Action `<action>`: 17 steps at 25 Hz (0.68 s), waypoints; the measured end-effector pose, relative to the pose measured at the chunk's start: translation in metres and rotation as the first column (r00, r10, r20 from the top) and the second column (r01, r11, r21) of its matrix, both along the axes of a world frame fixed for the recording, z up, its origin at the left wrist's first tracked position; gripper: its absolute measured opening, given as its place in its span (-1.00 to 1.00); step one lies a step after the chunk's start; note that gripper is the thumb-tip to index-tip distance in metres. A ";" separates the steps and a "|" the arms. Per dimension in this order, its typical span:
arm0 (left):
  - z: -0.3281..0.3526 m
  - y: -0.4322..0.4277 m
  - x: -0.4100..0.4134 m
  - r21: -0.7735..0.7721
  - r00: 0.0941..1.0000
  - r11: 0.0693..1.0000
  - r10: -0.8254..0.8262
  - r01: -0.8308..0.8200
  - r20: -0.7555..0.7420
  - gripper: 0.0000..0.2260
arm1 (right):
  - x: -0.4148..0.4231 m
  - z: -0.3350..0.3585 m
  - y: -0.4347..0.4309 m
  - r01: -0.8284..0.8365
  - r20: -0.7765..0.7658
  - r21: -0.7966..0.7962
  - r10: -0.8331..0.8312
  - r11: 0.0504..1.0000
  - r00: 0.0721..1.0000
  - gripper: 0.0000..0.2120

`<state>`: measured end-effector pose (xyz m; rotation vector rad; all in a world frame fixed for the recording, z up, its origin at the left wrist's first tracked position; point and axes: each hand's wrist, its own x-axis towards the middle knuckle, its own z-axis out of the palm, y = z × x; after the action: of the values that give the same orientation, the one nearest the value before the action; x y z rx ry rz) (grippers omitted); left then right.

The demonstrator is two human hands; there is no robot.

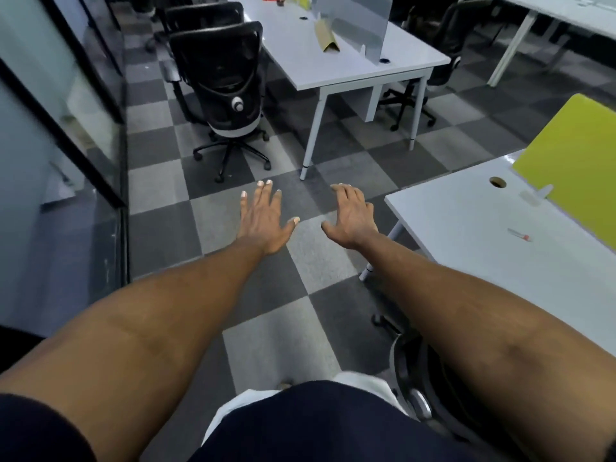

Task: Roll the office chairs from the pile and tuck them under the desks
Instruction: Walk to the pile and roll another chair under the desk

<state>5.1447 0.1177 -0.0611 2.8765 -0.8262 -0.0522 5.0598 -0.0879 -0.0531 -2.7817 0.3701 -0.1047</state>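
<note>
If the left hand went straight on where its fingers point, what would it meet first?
Probably the black office chair beside the white desk; only open carpet shows between it and the left hand. Depth is unclear, so it could pass just right of the chair.

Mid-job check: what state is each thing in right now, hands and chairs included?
Left hand: open, fingers spread, holding nothing.
Right hand: open, fingers loosely bent, holding nothing.
Black chair ahead: upright, beside the far desk, not tucked under.
Chair below right arm: mostly hidden, at the edge of the near desk.
Cardboard: lying on far desk.
</note>
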 end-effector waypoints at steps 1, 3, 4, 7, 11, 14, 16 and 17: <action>0.002 -0.011 0.024 -0.009 1.000 1.000 -0.009 0.009 0.003 -0.25 | 0.018 -0.001 -0.011 0.021 -0.002 0.006 -0.021 1.000 1.000 -0.15; 0.003 -0.037 0.071 0.019 0.998 0.998 -0.061 0.060 0.022 -0.26 | 0.058 -0.004 -0.038 0.045 -0.028 -0.013 -0.046 0.999 0.999 -0.15; 0.002 -0.052 0.097 0.018 0.997 0.997 -0.075 0.074 0.021 -0.26 | 0.079 -0.005 -0.053 0.061 -0.034 -0.012 -0.061 0.998 0.998 -0.15; -0.006 -0.105 0.178 0.035 0.992 0.992 -0.122 0.122 0.014 -0.27 | 0.155 -0.018 -0.109 0.113 -0.043 0.010 -0.112 0.994 0.993 -0.16; -0.023 -0.184 0.272 0.048 0.984 0.983 -0.176 0.175 0.013 -0.28 | 0.245 -0.031 -0.183 0.140 -0.045 0.007 -0.140 0.990 0.989 -0.17; -0.020 -0.260 0.344 0.030 0.975 0.975 -0.220 0.219 0.023 -0.27 | 0.312 -0.034 -0.251 0.165 -0.069 0.037 -0.162 0.986 0.984 -0.17; -0.013 -0.316 0.392 0.001 0.972 0.972 -0.234 0.234 0.030 -0.27 | 0.354 -0.028 -0.298 0.205 -0.061 0.035 -0.203 0.978 0.977 -0.17; -0.009 -0.337 0.408 -0.010 0.967 0.968 -0.252 0.252 0.035 -0.27 | 0.369 -0.024 -0.316 0.231 -0.045 0.045 -0.229 0.972 0.972 -0.17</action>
<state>5.5530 -0.2196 -0.0703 2.7484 -1.1891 -0.0266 5.4286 -0.4039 -0.0771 -2.6843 0.6958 -0.0941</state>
